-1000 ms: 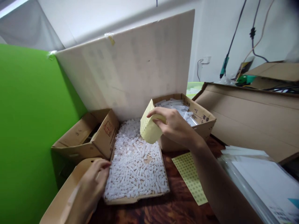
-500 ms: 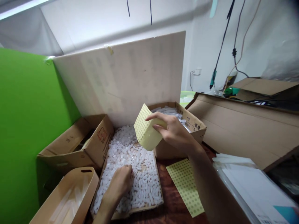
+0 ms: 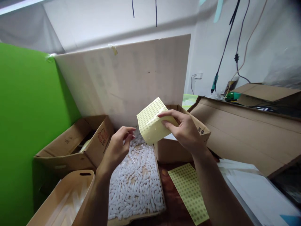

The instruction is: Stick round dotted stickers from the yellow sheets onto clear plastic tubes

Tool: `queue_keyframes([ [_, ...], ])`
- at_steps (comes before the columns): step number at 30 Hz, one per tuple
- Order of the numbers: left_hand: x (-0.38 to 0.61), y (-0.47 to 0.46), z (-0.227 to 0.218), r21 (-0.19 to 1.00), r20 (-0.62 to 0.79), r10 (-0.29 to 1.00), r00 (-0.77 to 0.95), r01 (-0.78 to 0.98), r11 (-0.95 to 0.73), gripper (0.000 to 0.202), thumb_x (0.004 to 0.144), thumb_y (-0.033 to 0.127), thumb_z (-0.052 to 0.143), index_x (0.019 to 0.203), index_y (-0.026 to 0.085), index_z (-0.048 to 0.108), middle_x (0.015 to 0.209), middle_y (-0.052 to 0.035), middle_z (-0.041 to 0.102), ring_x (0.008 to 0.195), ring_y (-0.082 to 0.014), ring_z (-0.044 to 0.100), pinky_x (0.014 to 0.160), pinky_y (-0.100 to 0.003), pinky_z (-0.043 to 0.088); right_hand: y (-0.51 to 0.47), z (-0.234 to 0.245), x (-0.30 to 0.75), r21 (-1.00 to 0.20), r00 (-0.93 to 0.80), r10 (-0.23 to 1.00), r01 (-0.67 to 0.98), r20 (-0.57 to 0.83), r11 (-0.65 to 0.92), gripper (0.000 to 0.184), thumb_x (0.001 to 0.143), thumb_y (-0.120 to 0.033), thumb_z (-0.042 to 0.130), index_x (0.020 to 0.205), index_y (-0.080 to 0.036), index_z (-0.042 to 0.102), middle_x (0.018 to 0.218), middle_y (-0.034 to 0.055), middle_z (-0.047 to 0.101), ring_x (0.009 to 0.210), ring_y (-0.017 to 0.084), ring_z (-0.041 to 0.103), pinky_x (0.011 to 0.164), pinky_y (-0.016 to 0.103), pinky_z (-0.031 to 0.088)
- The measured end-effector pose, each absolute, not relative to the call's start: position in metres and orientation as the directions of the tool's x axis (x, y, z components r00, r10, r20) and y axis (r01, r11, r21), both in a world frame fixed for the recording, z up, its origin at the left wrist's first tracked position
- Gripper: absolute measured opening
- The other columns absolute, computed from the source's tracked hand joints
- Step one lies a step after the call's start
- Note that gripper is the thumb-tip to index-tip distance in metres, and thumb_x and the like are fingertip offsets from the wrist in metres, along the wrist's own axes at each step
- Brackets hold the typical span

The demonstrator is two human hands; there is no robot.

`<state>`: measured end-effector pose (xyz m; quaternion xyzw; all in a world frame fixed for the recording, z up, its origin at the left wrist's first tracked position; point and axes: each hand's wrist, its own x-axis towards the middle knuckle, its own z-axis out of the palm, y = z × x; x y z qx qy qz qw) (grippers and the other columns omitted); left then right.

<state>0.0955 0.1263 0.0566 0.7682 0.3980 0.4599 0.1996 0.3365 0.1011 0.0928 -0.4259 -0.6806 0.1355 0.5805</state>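
Observation:
My right hand (image 3: 182,127) grips a pale yellow sheet of small round stickers (image 3: 152,121) between thumb and fingers, and the sheet bends in the grip. It is held above the far end of a shallow cardboard tray (image 3: 131,221) covered with small white plastic pieces (image 3: 136,191). My left hand (image 3: 121,142) is raised over the tray's left side, just left of the sheet and apart from it. Its fingers are half bent, thumb a little off the index finger, and I see nothing between them. A second yellow sticker sheet (image 3: 189,191) lies on the dark reddish table, right of the tray.
At left stand an open cardboard box (image 3: 98,141) and a tan bin (image 3: 87,180) with clear strips. Behind my right hand is another cardboard box (image 3: 171,150). A large cardboard flap (image 3: 246,128) and white packs (image 3: 258,188) lie at right. A pale board (image 3: 127,81) stands behind.
My left hand has risen from the white pieces in the tray towards the held sheet, its fingers loosening. My right hand has tilted the sheet and shifted slightly right.

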Motion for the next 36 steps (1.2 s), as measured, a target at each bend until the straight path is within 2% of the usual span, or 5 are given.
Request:
queue_keyframes([
  [5, 0.113, 0.140, 0.080, 0.609, 0.533, 0.805, 0.260, 0.543, -0.578, 0.011, 0.086, 0.024, 0.068, 0.095, 0.018, 0.071, 0.079, -0.0019, 0.070, 0.072, -0.0153, 0.065, 0.069, -0.027, 0.050, 0.105, 0.090, 0.335, -0.656, 0.091, 0.709, 0.473, 0.700, 0.587, 0.022, 0.085, -0.015, 0.064, 0.102, -0.021, 0.076, 0.107, 0.0051, 0.076, 0.101, 0.024, 0.069, 0.092, 0.041, 0.055],
  [12, 0.098, 0.170, 0.016, 0.284, 0.039, 0.948, 0.317, 0.906, -0.314, 0.021, 0.080, 0.008, 0.070, 0.062, 0.016, 0.063, 0.059, -0.0003, 0.060, 0.058, -0.0162, 0.060, 0.056, -0.027, 0.040, 0.117, 0.082, 0.345, -0.665, 0.144, 0.713, 0.522, 0.686, 0.535, 0.018, 0.085, -0.021, 0.067, 0.101, -0.023, 0.076, 0.106, 0.0040, 0.076, 0.100, 0.024, 0.069, 0.091, 0.041, 0.055],
  [16, 0.100, 0.191, -0.030, 0.268, -0.091, 0.928, 0.361, 0.906, -0.327, 0.021, 0.094, 0.032, 0.069, 0.087, 0.013, 0.066, 0.079, -0.0002, 0.066, 0.068, -0.0126, 0.064, 0.065, -0.028, 0.055, 0.123, 0.080, 0.342, -0.663, 0.129, 0.731, 0.548, 0.670, 0.511, 0.017, 0.084, -0.021, 0.067, 0.099, -0.022, 0.076, 0.106, 0.0050, 0.076, 0.100, 0.025, 0.069, 0.090, 0.040, 0.055],
  [27, 0.104, 0.209, -0.047, 0.420, -0.134, 0.872, 0.471, 0.824, -0.380, 0.026, 0.095, 0.035, 0.067, 0.085, 0.012, 0.064, 0.074, 0.0017, 0.062, 0.062, -0.0107, 0.058, 0.059, -0.025, 0.051, 0.123, 0.079, 0.336, -0.637, 0.086, 0.750, 0.595, 0.656, 0.490, 0.023, 0.080, -0.032, 0.078, 0.101, -0.023, 0.072, 0.106, 0.0043, 0.073, 0.098, 0.026, 0.067, 0.085, 0.039, 0.055],
  [36, 0.085, 0.201, 0.002, 0.650, 0.303, 0.880, 0.366, 0.597, -0.471, 0.005, 0.081, 0.019, 0.053, 0.083, 0.020, 0.049, 0.072, 0.0026, 0.057, 0.063, -0.0118, 0.051, 0.058, -0.023, 0.039, 0.120, 0.082, 0.341, -0.617, 0.001, 0.743, 0.557, 0.670, 0.556, 0.011, 0.089, -0.022, 0.066, 0.100, -0.024, 0.066, 0.109, 0.0045, 0.070, 0.104, 0.025, 0.064, 0.093, 0.042, 0.052],
])
